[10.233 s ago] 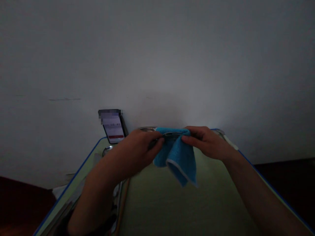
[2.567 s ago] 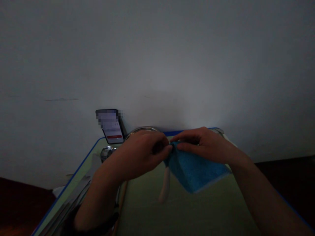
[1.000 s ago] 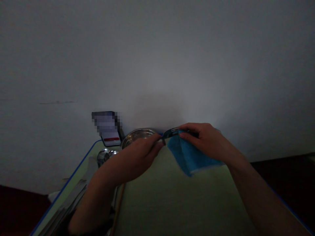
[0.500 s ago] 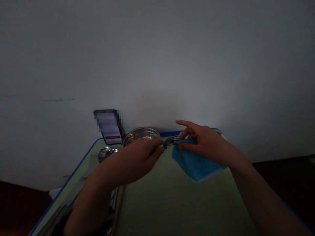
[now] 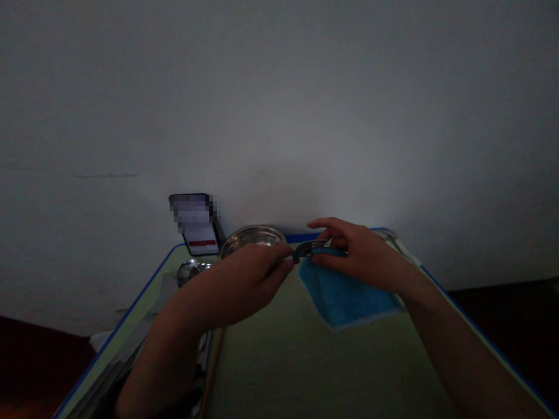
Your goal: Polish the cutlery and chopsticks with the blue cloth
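Note:
My left hand (image 5: pixel 257 279) is closed in a pinch on a metal fork (image 5: pixel 305 249), whose tined end points right. My right hand (image 5: pixel 349 250) grips a blue cloth (image 5: pixel 349 297) between thumb and fingers, its index finger stretched out. The cloth's upper edge lies against the fork near my right fingertips, and the rest of it hangs down over the table. Much of the fork's handle is hidden in my left hand.
A shiny metal bowl (image 5: pixel 253 234) stands against the wall behind my left hand. Left of it a phone (image 5: pixel 198 224) leans on the wall, with a smaller metal dish (image 5: pixel 190 270) in front. Light-coloured utensils (image 5: pixel 399 244) lie at the back right. The green table (image 5: pixel 305 372) has a blue edge.
My right hand and the cloth have moved slightly left along the fork, so less of its tined end shows. The left hand keeps its grip; the view has shifted a little.

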Available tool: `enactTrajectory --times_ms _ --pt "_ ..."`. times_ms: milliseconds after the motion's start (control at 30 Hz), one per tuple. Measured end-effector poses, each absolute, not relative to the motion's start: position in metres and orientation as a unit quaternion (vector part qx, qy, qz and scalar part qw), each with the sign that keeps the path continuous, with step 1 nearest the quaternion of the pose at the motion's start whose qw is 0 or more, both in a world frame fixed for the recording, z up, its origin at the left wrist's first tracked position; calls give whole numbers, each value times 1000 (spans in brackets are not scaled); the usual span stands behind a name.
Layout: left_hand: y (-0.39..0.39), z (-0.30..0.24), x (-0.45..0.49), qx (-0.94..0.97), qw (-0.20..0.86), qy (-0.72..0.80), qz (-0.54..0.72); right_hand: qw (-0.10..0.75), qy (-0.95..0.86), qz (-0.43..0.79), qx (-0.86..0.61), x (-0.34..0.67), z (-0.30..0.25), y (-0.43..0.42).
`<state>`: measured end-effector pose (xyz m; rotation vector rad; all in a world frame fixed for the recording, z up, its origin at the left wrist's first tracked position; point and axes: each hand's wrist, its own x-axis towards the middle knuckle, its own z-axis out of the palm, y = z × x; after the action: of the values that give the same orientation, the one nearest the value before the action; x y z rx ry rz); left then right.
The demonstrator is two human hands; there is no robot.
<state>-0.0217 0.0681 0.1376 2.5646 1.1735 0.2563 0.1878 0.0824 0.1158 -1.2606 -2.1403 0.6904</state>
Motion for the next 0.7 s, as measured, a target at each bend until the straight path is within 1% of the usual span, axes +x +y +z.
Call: enactTrajectory --times_ms 300,567,700 --pt "68 142 -21 887 165 422 87 226 -804 317 -449 197 120 85" --pt "67 142 -23 881 160 437 89 128 -846 286 -432 206 131 83" --pt "68 142 -26 878 164 441 83 137 -838 283 -445 212 130 85"
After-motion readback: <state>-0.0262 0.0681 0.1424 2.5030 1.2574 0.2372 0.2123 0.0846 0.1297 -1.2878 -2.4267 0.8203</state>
